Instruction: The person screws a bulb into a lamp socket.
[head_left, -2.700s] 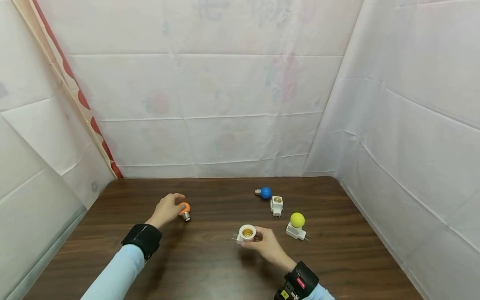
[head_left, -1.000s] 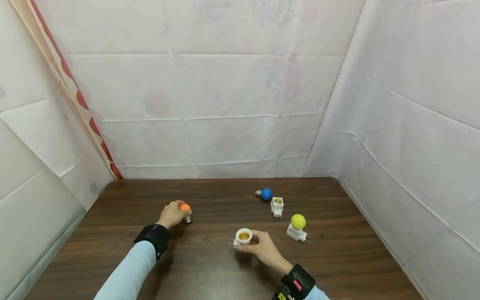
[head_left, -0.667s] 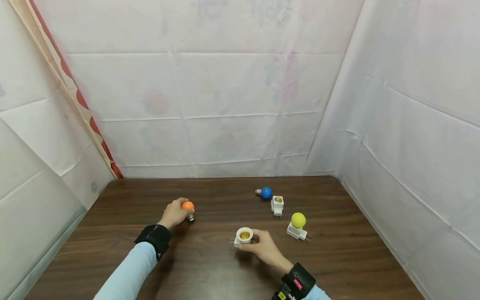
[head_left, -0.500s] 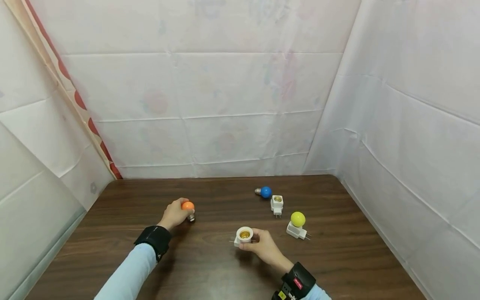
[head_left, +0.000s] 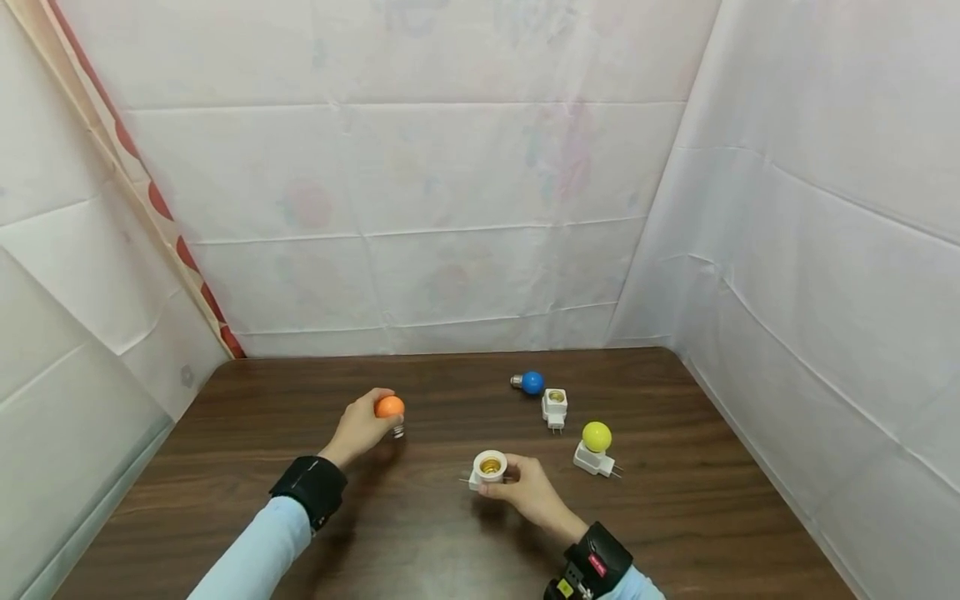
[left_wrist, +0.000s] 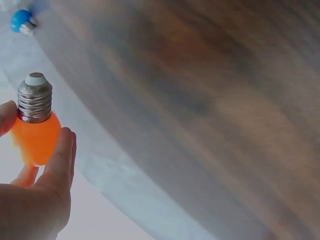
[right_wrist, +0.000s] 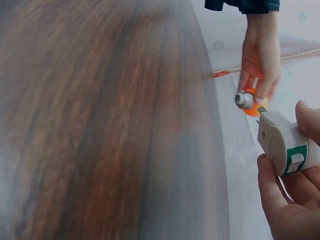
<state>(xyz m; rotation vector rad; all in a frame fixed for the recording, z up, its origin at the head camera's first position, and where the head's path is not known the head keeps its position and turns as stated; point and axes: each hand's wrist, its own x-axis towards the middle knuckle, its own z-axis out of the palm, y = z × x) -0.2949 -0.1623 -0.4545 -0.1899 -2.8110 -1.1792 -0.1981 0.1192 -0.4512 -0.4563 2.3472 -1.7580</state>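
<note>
My left hand (head_left: pixel 361 430) pinches an orange light bulb (head_left: pixel 389 407) by its round glass, its metal screw base pointing down toward the table. The left wrist view shows the bulb's threaded base (left_wrist: pixel 35 100) bare, with thumb and fingers around the orange part. Nearer the table's front, my right hand (head_left: pixel 531 492) grips a white plug-in lamp socket (head_left: pixel 491 467). Its round brass-lined opening faces up and its prongs point left. From the right wrist, a small switch set in green (right_wrist: pixel 296 159) shows on that socket (right_wrist: pixel 280 140). The bulb and socket are apart.
On the brown wooden table (head_left: pixel 450 542), a blue bulb (head_left: pixel 532 382) lies on its side at the back. Beside it stands a square white socket (head_left: pixel 554 408). A yellow bulb (head_left: pixel 597 437) sits in another white socket (head_left: pixel 592 460) to the right. White sheets (head_left: pixel 420 208) enclose the table.
My left hand has closed its fingers on the orange bulb, lifted it and carried it slightly right. My right hand with the socket has barely shifted.
</note>
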